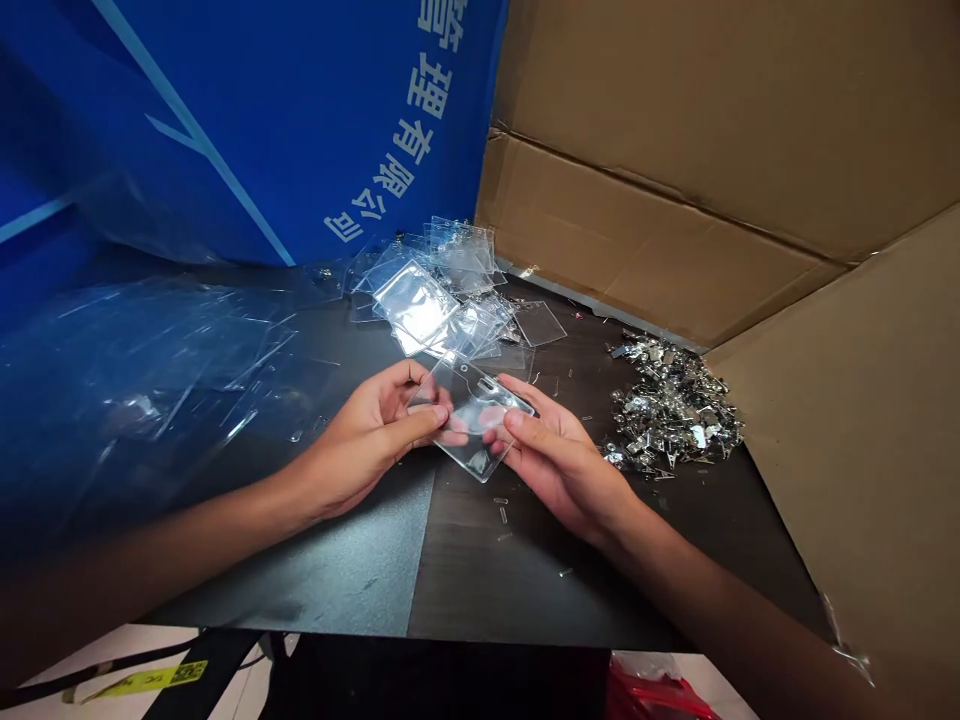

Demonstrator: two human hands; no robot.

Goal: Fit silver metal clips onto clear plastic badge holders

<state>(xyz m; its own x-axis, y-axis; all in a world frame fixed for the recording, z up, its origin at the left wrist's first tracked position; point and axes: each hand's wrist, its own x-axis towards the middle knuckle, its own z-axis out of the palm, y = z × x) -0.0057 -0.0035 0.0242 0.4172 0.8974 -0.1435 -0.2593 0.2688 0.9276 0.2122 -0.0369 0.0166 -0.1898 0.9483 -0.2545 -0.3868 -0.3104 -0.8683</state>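
A clear plastic badge holder [480, 455] is held up between my two hands over the dark table. My left hand [382, 420] grips its left side, thumb on top and fingers beneath. On the right side my right hand [551, 440] pinches it the same way. Small slots show near the holder's far edge. Just beyond my hands lies a loose heap of similar clear badge holders [416, 303]. To the right of my right hand is a pile of shiny metal clips [675, 405].
Clear plastic sheets or sleeves [187, 350] spread over the left of the table [510, 590]. A blue printed panel [262, 110] stands behind, and cardboard walls [637, 230] rise at the back and right. Tiny clear plastic scraps [502, 515] lie near the front.
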